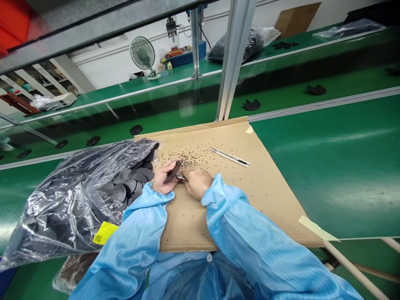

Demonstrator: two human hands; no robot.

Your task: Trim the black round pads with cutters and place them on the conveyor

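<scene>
My left hand (163,178) is closed round the lower edge of a dark round disc (173,171), which it holds tilted up on edge. My right hand (198,183) is wrapped round a pair of nippers whose shiny metal jaws (181,177) reach to the disc's right side; the handles are hidden in my fist. Tiny black bits (187,159) lie scattered over the cardboard sheet (231,200) beyond and around both hands. On the same sheet, a slim utility knife (230,157) rests beyond my right hand.
A large clear plastic bag (75,196) full of black discs (118,191) lies open to the left, a yellow label (105,232) on it. Behind runs a green conveyor belt (193,106) with black parts (251,104) spaced along it. A metal post (235,58) rises beyond the cardboard.
</scene>
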